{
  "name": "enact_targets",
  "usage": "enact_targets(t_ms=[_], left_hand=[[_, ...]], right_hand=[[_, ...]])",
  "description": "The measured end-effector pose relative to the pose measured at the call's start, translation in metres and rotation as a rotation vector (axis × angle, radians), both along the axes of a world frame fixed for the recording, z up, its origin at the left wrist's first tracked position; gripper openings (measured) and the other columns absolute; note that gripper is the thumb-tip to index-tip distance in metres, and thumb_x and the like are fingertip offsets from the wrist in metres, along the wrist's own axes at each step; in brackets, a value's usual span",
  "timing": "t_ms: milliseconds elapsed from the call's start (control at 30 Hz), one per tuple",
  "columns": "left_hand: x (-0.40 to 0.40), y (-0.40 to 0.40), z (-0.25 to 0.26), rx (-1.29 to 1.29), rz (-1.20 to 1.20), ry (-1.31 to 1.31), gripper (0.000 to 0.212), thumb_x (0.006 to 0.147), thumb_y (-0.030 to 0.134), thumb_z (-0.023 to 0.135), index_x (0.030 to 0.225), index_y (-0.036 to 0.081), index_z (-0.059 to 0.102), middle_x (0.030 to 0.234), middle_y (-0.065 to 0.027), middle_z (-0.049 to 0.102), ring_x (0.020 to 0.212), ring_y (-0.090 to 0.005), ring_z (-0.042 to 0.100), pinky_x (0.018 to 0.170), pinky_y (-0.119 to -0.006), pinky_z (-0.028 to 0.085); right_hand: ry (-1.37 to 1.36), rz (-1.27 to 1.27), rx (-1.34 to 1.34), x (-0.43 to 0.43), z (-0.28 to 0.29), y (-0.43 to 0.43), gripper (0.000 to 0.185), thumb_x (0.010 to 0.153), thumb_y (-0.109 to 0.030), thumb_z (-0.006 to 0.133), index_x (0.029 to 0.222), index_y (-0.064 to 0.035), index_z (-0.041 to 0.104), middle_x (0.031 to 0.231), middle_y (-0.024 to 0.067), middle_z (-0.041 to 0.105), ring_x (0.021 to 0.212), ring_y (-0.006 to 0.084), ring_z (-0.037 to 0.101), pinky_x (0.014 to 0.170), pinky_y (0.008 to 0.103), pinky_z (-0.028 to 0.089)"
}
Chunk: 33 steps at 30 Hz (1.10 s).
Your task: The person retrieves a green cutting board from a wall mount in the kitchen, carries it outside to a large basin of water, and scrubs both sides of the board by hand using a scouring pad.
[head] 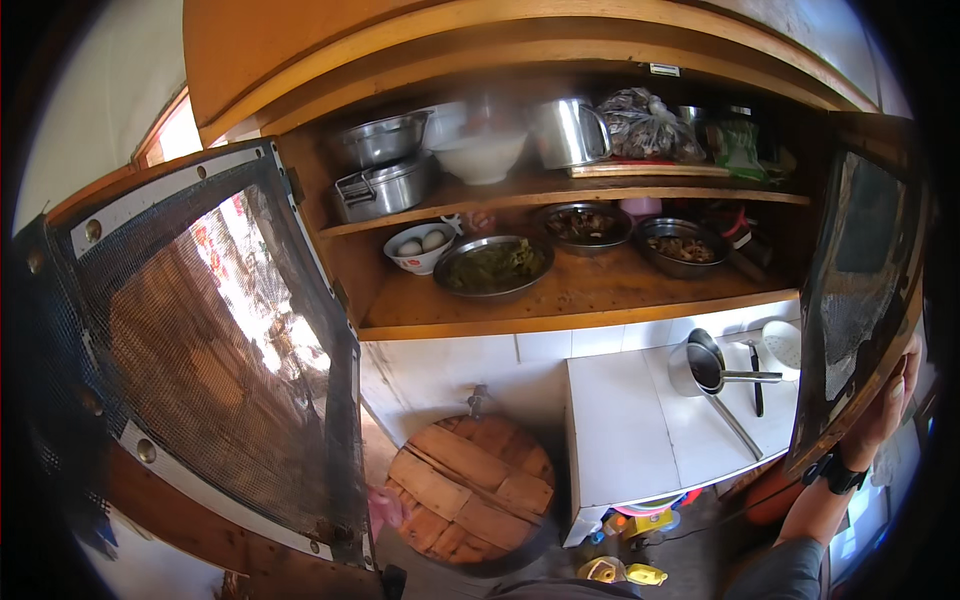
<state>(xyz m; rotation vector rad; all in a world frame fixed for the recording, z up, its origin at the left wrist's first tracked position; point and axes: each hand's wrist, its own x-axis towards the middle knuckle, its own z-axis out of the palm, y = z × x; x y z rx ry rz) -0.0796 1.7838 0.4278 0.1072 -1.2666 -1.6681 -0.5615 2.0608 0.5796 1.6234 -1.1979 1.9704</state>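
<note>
My right hand, with a black watch on the wrist, grips the outer edge of the right mesh cabinet door, which stands open. My left hand is out of view. The left mesh door is also open. Before me, the lower shelf holds a bowl with eggs, a metal dish of leafy greens and two metal bowls of food. On the upper shelf are a lidded metal pot, a white bowl, a steel mug and a knotted plastic bag.
Below the cabinet is a round wooden lid near a wall tap. A white tiled counter carries saucepans, a black-handled utensil and a white strainer. Yellow bottles stand under it.
</note>
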Motion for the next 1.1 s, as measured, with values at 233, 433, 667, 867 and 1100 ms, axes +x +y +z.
enact_targets(t_ms=[233, 433, 667, 867, 1100], left_hand=[[-0.005, 0.009, 0.005, 0.014, 0.046, -0.079, 0.014, 0.087, 0.012, 0.048, 0.084, 0.000, 0.054, 0.070, -0.0104, 0.057, 0.063, -0.0190, 0.054, 0.062, -0.030, 0.044], [-0.019, 0.013, 0.014, 0.018, 0.081, -0.144, 0.012, 0.087, 0.010, 0.048, 0.083, 0.000, 0.055, 0.070, -0.0098, 0.058, 0.063, -0.0180, 0.055, 0.061, -0.027, 0.044], [-0.052, 0.018, 0.021, 0.026, 0.118, -0.285, 0.011, 0.087, 0.007, 0.049, 0.081, 0.000, 0.055, 0.070, -0.0091, 0.058, 0.062, -0.0168, 0.055, 0.060, -0.025, 0.044], [-0.109, 0.002, 0.045, -0.105, 0.090, -0.442, 0.007, 0.085, 0.006, 0.055, 0.086, 0.000, 0.059, 0.065, -0.0064, 0.057, 0.064, -0.0133, 0.055, 0.061, -0.023, 0.043], [-0.160, -0.031, 0.051, -0.138, 0.035, -0.422, 0.019, 0.087, 0.011, 0.055, 0.103, 0.001, 0.057, 0.068, -0.0041, 0.057, 0.063, -0.0098, 0.053, 0.061, -0.022, 0.044]], right_hand=[[-0.030, -0.023, -0.085, -0.008, -0.013, -0.006, 0.048, 0.084, -0.043, 0.054, 0.106, -0.0033, 0.040, 0.098, 0.0071, 0.049, 0.089, 0.0132, 0.049, 0.076, 0.0244, 0.040], [-0.054, -0.017, -0.135, -0.008, -0.019, -0.017, 0.051, 0.083, -0.043, 0.055, 0.109, -0.0025, 0.040, 0.104, 0.0080, 0.048, 0.093, 0.0156, 0.049, 0.080, 0.0264, 0.040], [0.046, 0.009, -0.108, -0.007, -0.023, -0.044, 0.057, 0.081, -0.045, 0.059, 0.113, -0.0011, 0.041, 0.109, 0.0089, 0.048, 0.098, 0.0168, 0.049, 0.084, 0.0271, 0.040], [0.024, -0.032, -0.049, 0.030, 0.005, -0.085, 0.053, 0.077, -0.040, 0.063, 0.107, 0.0016, 0.048, 0.095, 0.0077, 0.048, 0.082, 0.0135, 0.046, 0.071, 0.0247, 0.036], [0.267, -0.111, 0.022, 0.051, 0.033, -0.145, 0.029, 0.070, -0.005, 0.060, 0.098, 0.0026, 0.055, 0.084, 0.0105, 0.055, 0.065, 0.0184, 0.053, 0.057, 0.0283, 0.042]])
